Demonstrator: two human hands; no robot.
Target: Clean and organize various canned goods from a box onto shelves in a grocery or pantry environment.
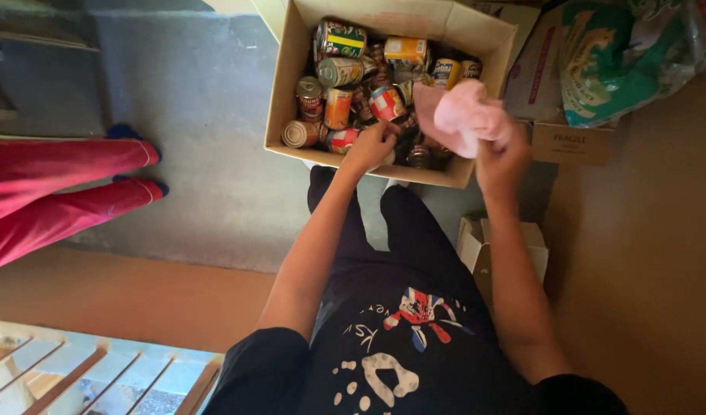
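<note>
1. Filling the view at 12 o'clock, an open cardboard box (pixel 287 84) sits on the grey floor (pixel 199 115), packed with tin cans (pixel 341 71).
2. At 9 o'clock, another person's red-trousered legs (pixel 53 184) stretch out.
3. At 1 o'clock of the wearer, the right hand (pixel 500 157) has its fingers closed around a crumpled pink cloth (pixel 460 115).
4. The left hand (pixel 368 146) curls down onto a can at the box's near wall; its grasp I cannot tell.
</note>
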